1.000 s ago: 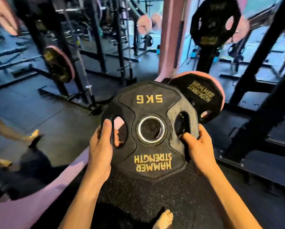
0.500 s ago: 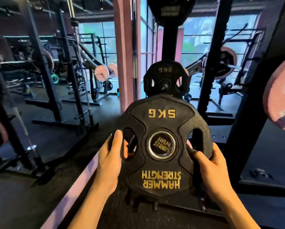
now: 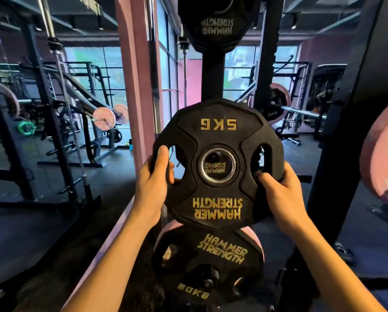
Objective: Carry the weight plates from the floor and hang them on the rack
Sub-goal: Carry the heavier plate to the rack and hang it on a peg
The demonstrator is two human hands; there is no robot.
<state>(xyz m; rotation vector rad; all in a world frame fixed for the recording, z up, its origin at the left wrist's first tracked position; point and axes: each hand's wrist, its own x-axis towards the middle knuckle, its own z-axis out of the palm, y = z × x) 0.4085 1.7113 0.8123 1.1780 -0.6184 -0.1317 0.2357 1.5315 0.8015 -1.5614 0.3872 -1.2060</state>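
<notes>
Head view: a gym with dark rubber floor (image 3: pixel 31 233), pink pillar (image 3: pixel 135 86), windows and black frames behind. The 5KG plate (image 3: pixel 218 164) is held upright before the rack post (image 3: pixel 212 75), face toward the camera, lettering upside down. The left hand (image 3: pixel 153 185) and right hand (image 3: pixel 278 194) each grip a side slot. Below hangs a 20KG plate (image 3: pixel 207 264).
</notes>
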